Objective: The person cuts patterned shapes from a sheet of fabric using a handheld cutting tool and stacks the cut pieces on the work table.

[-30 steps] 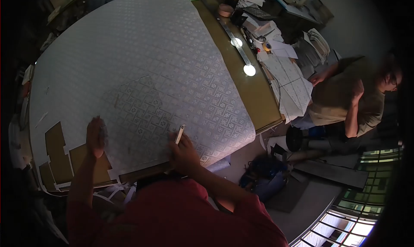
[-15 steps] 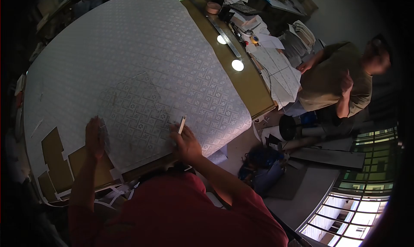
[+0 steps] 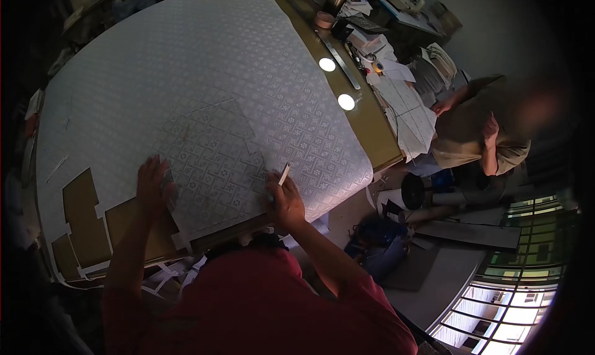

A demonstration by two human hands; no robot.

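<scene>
A pale sheet with a woven-look pattern (image 3: 204, 51) covers most of the table. On its near part lies a clear, angular template (image 3: 214, 150), with the pattern showing through. My left hand (image 3: 154, 186) rests on the template's left edge, its fingers spread and holding nothing. At the template's lower right edge, my right hand (image 3: 287, 203) is closed around a slim, pale utility knife (image 3: 285, 173). The knife's back end points up and away from me; its tip is hidden under the hand.
Cut-out gaps (image 3: 83, 209) in the sheet expose the brown table at left. A metal ruler (image 3: 338, 59), tape roll (image 3: 323, 20) and papers (image 3: 406, 113) lie along the right side. Another person (image 3: 477, 122) stands at right. Bags (image 3: 378, 243) sit on the floor.
The view has shifted slightly, so everything sits a little further right. My left fingers have spread apart on the template's edge. My right hand still grips the knife. The other person's head has moved.
</scene>
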